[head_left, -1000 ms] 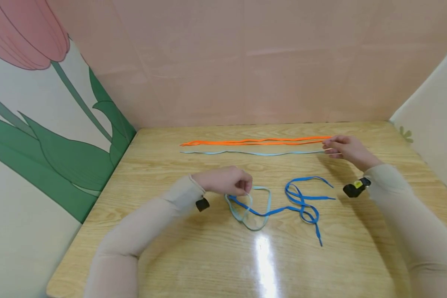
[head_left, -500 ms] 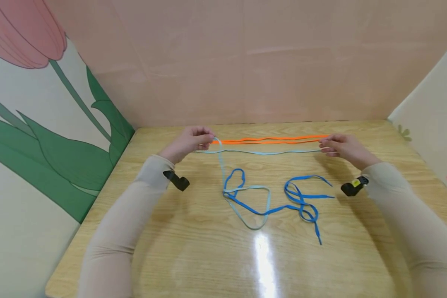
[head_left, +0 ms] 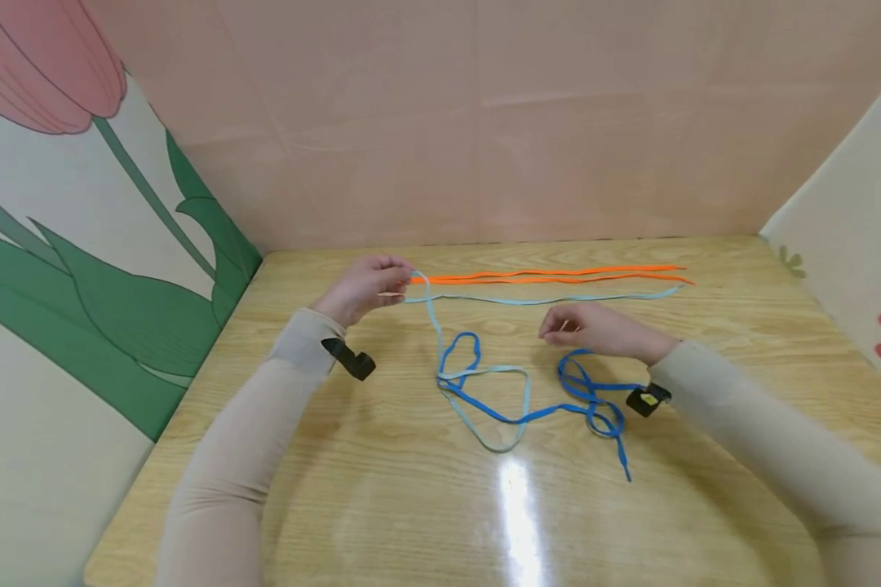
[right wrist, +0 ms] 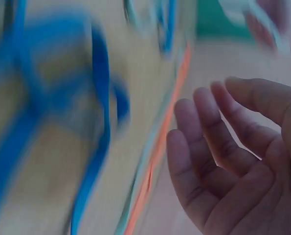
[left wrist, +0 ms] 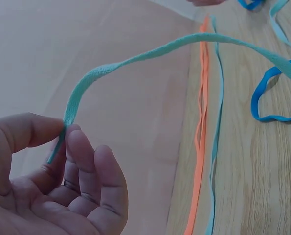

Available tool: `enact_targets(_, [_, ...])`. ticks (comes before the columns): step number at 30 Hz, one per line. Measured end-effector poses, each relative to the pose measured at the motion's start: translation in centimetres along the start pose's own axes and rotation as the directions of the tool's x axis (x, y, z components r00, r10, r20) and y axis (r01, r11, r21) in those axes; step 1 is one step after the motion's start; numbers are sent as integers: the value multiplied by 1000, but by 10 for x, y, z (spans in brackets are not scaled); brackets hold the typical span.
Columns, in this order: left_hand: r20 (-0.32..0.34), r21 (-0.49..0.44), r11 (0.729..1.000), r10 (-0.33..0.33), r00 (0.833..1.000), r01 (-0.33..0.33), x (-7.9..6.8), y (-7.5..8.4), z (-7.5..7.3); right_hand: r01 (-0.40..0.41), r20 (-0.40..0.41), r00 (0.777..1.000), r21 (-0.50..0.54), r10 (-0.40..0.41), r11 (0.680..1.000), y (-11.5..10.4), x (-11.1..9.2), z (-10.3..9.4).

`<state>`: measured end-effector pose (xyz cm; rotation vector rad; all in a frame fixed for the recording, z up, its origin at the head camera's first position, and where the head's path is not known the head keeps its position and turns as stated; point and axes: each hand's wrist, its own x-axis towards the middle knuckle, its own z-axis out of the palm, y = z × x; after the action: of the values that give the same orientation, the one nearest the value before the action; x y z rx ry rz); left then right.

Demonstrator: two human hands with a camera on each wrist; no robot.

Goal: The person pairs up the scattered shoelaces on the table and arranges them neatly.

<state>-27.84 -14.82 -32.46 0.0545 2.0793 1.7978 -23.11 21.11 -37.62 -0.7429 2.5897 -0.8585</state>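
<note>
My left hand (head_left: 367, 287) pinches a light-blue shoelace (left wrist: 160, 50) near its tip, between thumb and fingers. From there the lace droops to the table and lies in a loop, crossing a blue shoelace (head_left: 551, 414). My right hand (head_left: 595, 328) hovers above the blue lace's right-hand tangle, fingers loosely bent and holding nothing, as the right wrist view (right wrist: 233, 156) shows. Behind the hands, two orange strands of shoelace (head_left: 543, 273) lie stretched side by side. A second light-blue shoelace (head_left: 529, 302) runs straight just in front of them. Its left end is hidden by my left hand.
The wooden table (head_left: 396, 505) meets a pink wall (head_left: 477, 130) at the back. A panel with a tulip (head_left: 117, 204) stands along the left side, and a white panel (head_left: 852, 244) along the right.
My left hand has lifted the light-blue lace's end and carried it back and left. My right hand has left the right ends of the straight laces and moved left and nearer.
</note>
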Motion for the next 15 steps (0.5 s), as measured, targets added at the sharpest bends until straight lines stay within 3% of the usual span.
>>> enact_targets(2, [8,17,1000,8,1000,-8,0,-1,2,73,78,994,-47,-70,996,-15,2,19])
enact_targets(5, [20,24,1000,14,1000,-14,2,-2,4,185,201,966,-109,-160,977,-33,1,42])
enact_targets(8, [27,21,1000,11,1000,-12,3,-4,6,228,297,940,-185,-167,956,-44,-3,57])
enact_targets(11, [28,21,1000,14,999,-15,4,-6,6,218,334,934,-239,-131,946,-48,-7,63])
enact_targets(15, [28,25,1000,18,999,-19,4,-6,5,212,321,939,-259,-123,942,-48,-10,59])
